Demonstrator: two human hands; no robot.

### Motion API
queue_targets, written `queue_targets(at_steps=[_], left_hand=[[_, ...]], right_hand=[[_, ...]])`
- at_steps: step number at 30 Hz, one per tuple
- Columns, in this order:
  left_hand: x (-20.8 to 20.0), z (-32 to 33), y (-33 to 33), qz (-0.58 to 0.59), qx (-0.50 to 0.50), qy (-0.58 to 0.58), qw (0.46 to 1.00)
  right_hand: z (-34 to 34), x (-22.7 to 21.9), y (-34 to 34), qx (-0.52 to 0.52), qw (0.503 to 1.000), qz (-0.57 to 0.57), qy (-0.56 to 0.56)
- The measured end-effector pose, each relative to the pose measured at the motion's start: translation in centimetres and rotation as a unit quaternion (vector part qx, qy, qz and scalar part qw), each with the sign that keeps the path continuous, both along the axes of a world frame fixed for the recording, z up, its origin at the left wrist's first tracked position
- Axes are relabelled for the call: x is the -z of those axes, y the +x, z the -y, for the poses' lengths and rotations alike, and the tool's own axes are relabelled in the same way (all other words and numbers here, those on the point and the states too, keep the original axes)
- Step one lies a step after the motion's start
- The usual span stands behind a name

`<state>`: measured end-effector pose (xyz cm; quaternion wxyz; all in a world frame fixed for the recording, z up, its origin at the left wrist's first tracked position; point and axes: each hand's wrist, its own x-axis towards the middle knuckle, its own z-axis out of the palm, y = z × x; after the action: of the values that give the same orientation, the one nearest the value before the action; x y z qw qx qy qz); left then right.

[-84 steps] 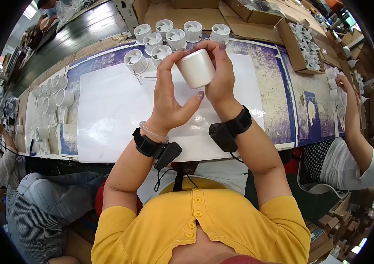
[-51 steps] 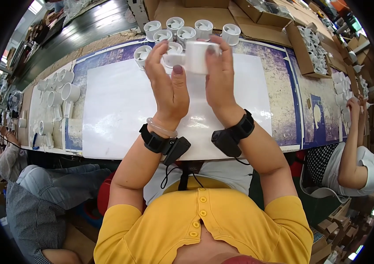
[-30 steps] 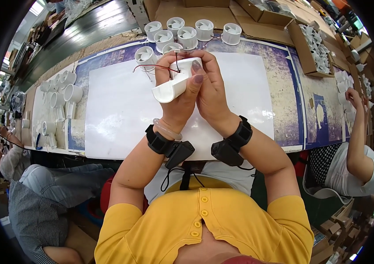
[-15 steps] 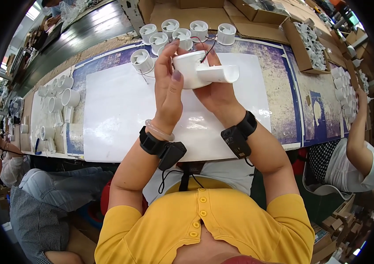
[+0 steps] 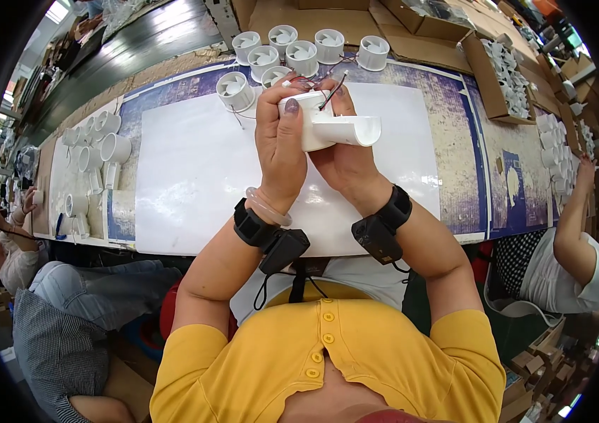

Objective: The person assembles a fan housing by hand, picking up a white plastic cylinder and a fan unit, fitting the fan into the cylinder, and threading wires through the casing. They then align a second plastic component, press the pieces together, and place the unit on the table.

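Above the white sheet (image 5: 208, 190) on the table, both hands hold a white plastic fan housing (image 5: 317, 128) with a half-round, trough-like handle pointing right. My left hand (image 5: 282, 151) grips its left side, thumb pressed on the near face. From below and behind, my right hand (image 5: 349, 166) supports it; some of its fingers are hidden by the housing. Red and dark wires (image 5: 333, 92) rise from its top. Just beyond the hands stand several round white fan units (image 5: 301, 58) with blades inside, one of them (image 5: 234, 90) closer on the left with thin wires trailing.
White housings with handles (image 5: 115, 149) stand in a group at the table's left. A cardboard box (image 5: 486, 81) of small white parts lies at the far right, near more stacked white parts (image 5: 555, 158). People sit on both sides; a person's arm (image 5: 573, 211) reaches in at right.
The housing has turned slightly in my hands and moved a little nearer. My left thumb has shifted up onto its face, and both hands are closer together.
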<state>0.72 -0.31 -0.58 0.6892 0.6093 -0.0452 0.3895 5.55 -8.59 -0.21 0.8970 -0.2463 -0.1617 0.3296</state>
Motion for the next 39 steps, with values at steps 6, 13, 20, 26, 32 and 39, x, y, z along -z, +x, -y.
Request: queue_targets(at_steps=[6,13,20,26,32,39], left_hand=[[-0.5,-0.8,-0.6,0.006,0.135,-0.071,0.988],[0.4,-1.1,-0.2,-0.009,0.177,-0.078,0.981],[0.4,-0.8,0.1,-0.005,0.124,-0.009,0.992],[0.0,-1.1,0.2,0.000,0.181,-0.019,0.983],[0.3,-0.3,-0.1,0.010,0.201,-0.065,0.977],[0.8,-0.5,0.1,0.022,0.172,-0.049,0.984]], right_hand=[[0.6,-0.6,1.1,-0.058,0.995,-0.083,0.020],[1.1,-0.4,1.6,-0.079,0.981,-0.172,0.048],[1.6,0.5,2.9,-0.130,0.978,-0.151,0.059],[1.5,0.2,3.0,-0.096,0.978,-0.169,0.068],[1.8,0.3,2.6,-0.079,0.988,-0.106,0.083],[1.1,0.9,2.0,0.039,0.993,-0.091,0.067]])
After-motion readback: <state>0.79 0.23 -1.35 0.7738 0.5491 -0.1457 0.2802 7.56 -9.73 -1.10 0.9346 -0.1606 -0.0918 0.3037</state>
